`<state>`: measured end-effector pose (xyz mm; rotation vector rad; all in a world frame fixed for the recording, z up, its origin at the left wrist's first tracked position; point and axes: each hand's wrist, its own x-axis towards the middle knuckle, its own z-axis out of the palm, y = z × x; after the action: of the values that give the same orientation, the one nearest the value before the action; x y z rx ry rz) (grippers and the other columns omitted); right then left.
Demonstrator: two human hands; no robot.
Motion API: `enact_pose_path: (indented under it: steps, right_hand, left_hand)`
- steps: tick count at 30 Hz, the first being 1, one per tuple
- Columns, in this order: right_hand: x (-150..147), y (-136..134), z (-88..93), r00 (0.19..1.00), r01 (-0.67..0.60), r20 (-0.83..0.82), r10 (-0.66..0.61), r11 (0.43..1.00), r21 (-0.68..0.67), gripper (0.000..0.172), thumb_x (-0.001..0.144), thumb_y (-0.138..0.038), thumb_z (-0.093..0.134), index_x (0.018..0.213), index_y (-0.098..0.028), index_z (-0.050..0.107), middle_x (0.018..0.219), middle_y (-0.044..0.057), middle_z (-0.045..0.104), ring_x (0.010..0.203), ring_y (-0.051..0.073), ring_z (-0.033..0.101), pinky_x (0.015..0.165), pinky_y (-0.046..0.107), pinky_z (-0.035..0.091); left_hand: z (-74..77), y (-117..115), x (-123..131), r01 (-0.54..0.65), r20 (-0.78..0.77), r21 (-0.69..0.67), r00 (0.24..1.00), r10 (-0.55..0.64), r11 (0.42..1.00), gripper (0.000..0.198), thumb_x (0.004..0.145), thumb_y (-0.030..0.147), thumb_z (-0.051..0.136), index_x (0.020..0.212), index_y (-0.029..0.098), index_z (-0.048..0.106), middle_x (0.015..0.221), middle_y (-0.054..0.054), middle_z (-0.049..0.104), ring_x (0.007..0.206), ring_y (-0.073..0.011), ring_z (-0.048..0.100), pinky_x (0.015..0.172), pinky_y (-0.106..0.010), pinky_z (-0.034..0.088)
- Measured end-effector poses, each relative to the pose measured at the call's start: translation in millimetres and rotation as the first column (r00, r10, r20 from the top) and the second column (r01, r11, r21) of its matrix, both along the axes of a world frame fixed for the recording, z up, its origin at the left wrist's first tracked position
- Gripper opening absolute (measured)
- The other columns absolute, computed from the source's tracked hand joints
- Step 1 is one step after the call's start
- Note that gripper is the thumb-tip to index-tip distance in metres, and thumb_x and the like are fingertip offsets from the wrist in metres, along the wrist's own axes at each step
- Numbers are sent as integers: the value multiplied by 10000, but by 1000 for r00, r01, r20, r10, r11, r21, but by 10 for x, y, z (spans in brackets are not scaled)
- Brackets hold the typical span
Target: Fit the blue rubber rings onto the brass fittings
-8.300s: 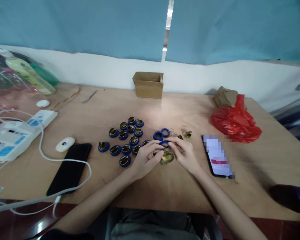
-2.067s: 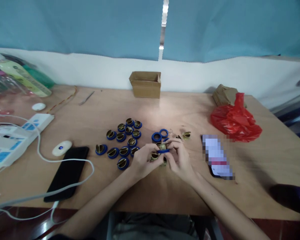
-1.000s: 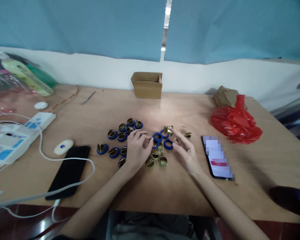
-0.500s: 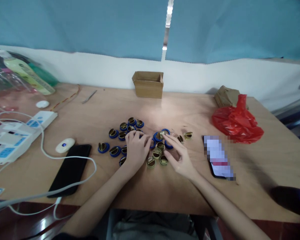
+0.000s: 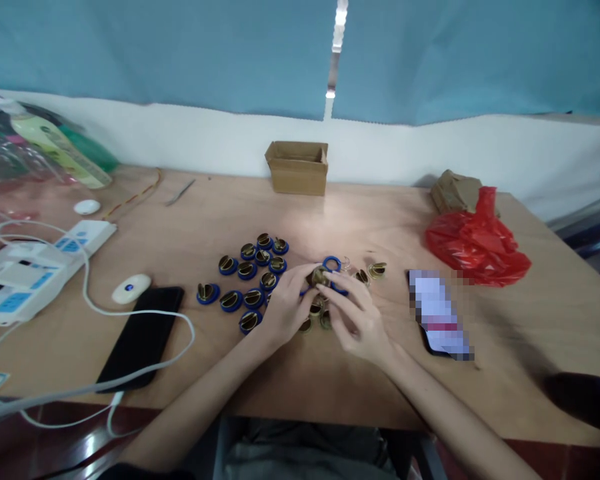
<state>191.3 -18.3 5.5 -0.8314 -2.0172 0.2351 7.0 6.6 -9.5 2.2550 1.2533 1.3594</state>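
Observation:
Between my two hands is a round brass-coloured metal piece (image 5: 319,275), pinched in the fingertips of both. My left hand (image 5: 289,303) closes on its left side, and my right hand (image 5: 359,319) grips it from the right. Below my fingers lie a few more bare brass pieces (image 5: 305,325), partly hidden. A blue ring (image 5: 332,263) sits just beyond my right fingertips. To the left are several brass pieces seated in blue rings (image 5: 231,300), spread in a loose group. Two loose brass pieces, one of them this piece (image 5: 377,269), lie right of my right hand.
An open cardboard box (image 5: 298,177) stands against the wall. On the right are a red plastic bag (image 5: 477,243) and a lit phone (image 5: 437,313). A black phone (image 5: 140,340), white cables and a power strip (image 5: 87,240) occupy the left side; tweezers (image 5: 180,193) lie farther back.
My left hand has moved right from the blue-ringed group to meet my right hand. Both now hold the brass piece, and more of the group on the left is uncovered.

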Motion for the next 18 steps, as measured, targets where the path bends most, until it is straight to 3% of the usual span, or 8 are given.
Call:
enact_pose_path:
  steps: [4, 9, 18]
  right_hand:
    - [27, 11, 75, 980, 159, -111, -163, 986, -40, 366, 907, -95, 598, 1233, -261, 620, 1127, 98, 681, 1068, 270, 661, 938, 494, 561]
    - [12, 47, 91, 970, 201, -107, -218, 968, -149, 239, 927, -155, 602, 1148, -241, 578, 909, 32, 647, 781, 196, 620, 717, 354, 554]
    - [50, 64, 41, 967, 241, -48, -249, 962, -128, 148, 950, -192, 603, 1094, -223, 586, 786, -10, 621, 663, 148, 609, 635, 276, 535]
  left_hand:
    - [64, -24, 11, 97, 98, 51, 990, -102, 994, 386, 936, 67, 571, 1288, 225, 586, 1233, -94, 716, 1161, -204, 698, 998, -352, 593]
    - [50, -86, 40, 187, -31, 193, 982, -185, 963, 418, 954, 53, 551, 1345, 200, 566, 1252, -111, 700, 1176, -190, 695, 1023, -321, 598]
    - [-21, -88, 35, 204, -83, 253, 979, -189, 946, 477, 956, 113, 614, 1418, 188, 522, 1203, -108, 713, 1133, -206, 709, 1010, -340, 616]
